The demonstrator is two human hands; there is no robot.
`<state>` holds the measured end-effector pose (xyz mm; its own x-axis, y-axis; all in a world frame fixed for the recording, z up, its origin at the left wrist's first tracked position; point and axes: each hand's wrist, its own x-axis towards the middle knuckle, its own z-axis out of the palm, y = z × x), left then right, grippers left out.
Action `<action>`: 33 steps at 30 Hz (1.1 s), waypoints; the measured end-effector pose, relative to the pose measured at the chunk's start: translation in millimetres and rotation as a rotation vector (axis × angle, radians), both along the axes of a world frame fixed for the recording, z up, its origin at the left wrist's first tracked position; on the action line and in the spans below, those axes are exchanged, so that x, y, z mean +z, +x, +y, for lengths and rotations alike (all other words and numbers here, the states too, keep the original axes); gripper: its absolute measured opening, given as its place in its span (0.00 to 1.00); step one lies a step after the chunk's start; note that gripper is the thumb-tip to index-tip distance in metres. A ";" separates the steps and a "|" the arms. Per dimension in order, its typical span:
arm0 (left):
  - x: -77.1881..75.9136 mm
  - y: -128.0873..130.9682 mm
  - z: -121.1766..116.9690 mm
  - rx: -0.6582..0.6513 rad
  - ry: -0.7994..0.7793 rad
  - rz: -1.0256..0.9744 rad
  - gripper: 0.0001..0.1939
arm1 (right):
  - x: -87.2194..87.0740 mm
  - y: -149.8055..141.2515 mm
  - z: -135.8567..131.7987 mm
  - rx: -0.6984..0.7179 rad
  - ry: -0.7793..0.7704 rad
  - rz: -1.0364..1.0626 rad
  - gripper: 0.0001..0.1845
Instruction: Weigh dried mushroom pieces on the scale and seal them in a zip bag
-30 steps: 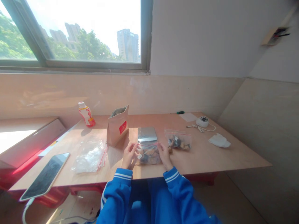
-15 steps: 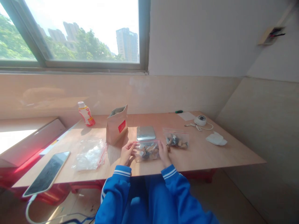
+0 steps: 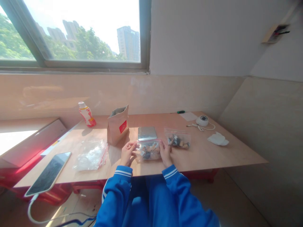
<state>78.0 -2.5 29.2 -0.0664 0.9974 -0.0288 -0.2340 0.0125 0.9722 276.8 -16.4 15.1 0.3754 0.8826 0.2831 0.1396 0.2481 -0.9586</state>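
Observation:
Between my hands lies a clear zip bag (image 3: 148,151) with a red seal strip, filled with brown and dark chunks. My left hand (image 3: 127,153) pinches its left end, and my right hand (image 3: 165,153) holds its right end. Just beyond it sits a flat metal digital scale (image 3: 147,133). A second zip bag of similar chunks (image 3: 177,139) lies to the right, close to my right hand. To the left stand a kraft paper bag with a red label (image 3: 117,125) and a flattened, empty-looking clear zip bag (image 3: 91,155).
On the wooden table (image 3: 196,157) are a bottle with a red cap (image 3: 86,114), a corded tablet (image 3: 48,169), a round white device with a cord (image 3: 202,120), a white cloth (image 3: 218,139), a paper sheet (image 3: 188,116) and a small green-handled tool (image 3: 181,112). A window and wall lie beyond.
The whole view has drifted slightly up and left. Both hands stay on the zip bag, which now looks a little more upright and gathered between them.

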 end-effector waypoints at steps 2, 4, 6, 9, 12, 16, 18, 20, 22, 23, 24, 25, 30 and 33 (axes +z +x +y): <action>-2.6 -1.3 2.3 0.036 0.011 -0.004 0.24 | -0.9 -0.4 1.0 0.023 -0.008 0.027 0.23; -4.4 -2.2 3.9 0.052 0.011 -0.015 0.25 | -1.3 -0.8 1.6 0.032 -0.014 0.049 0.23; -5.3 -2.6 4.8 0.049 0.008 -0.032 0.25 | -1.7 -1.0 1.7 0.032 -0.017 0.071 0.23; -5.9 -2.8 5.9 0.040 0.007 -0.058 0.24 | -2.2 -1.2 1.3 0.025 -0.023 0.104 0.23; -6.8 -2.9 7.3 0.044 0.001 -0.067 0.24 | -2.0 -1.7 0.9 0.008 -0.025 0.118 0.23; -8.1 -3.0 8.6 0.053 0.001 -0.051 0.24 | -1.0 -1.7 1.0 -0.023 -0.018 0.103 0.23; -8.4 -3.0 8.7 0.053 0.003 -0.050 0.23 | -1.1 -1.2 1.2 -0.021 -0.014 0.082 0.23; -8.5 -2.9 8.6 0.053 0.009 -0.053 0.23 | -1.6 -0.8 1.3 -0.022 -0.005 0.048 0.24; -8.4 -2.7 8.3 0.052 0.016 -0.052 0.22 | -2.0 -0.6 1.3 -0.036 0.003 0.014 0.25; -8.2 -2.6 8.2 0.052 0.019 -0.049 0.22 | -2.0 -0.7 1.2 -0.043 0.004 0.000 0.25; -8.1 -2.5 8.1 0.054 0.021 -0.046 0.22 | -2.0 -0.8 1.1 -0.050 0.002 -0.012 0.25; -8.0 -2.4 8.1 0.056 0.023 -0.043 0.22 | -2.0 -1.0 1.0 -0.060 0.000 -0.020 0.25; -8.5 -1.6 7.8 0.072 0.020 -0.013 0.21 | -4.1 -1.5 0.8 -0.082 -0.002 -0.034 0.21; -8.2 -0.8 7.0 0.089 0.024 -0.003 0.21 | -6.6 -1.3 0.8 -0.083 0.002 -0.026 0.21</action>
